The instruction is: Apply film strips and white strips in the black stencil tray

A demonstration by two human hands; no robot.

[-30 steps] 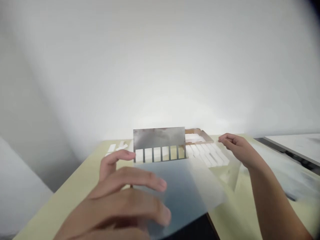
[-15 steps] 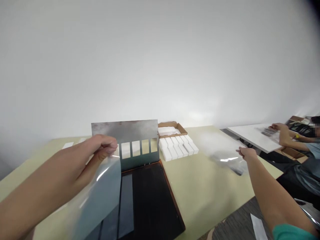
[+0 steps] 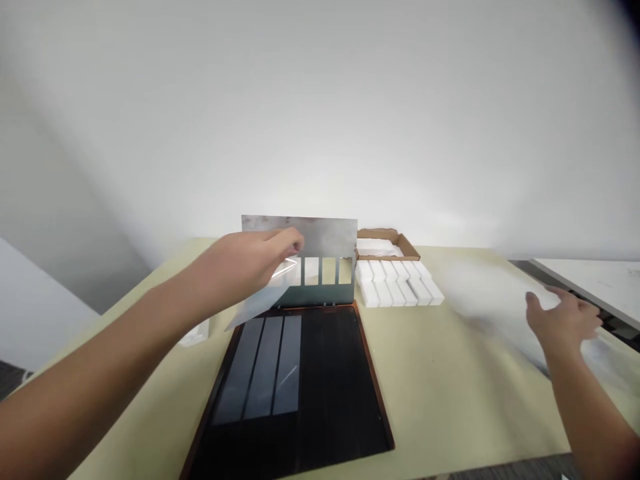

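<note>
The left hand (image 3: 274, 255) pinches a clear film (image 3: 263, 303), best held off the black tray's (image 3: 340, 373) eleven-o'clock corner; the right hand (image 3: 564, 319), half-open toward four o'clock, shows no grip.

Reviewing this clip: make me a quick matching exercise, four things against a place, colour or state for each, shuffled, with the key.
1. Left hand
2. Metal panel with cut-outs
3. Box
4. White blocks

A. Lined up in two rows
B. Brown and open-topped
C. Holding a clear sheet
D. Upright at the far edge of the black tray

Pairs: 1-C, 2-D, 3-B, 4-A
</note>
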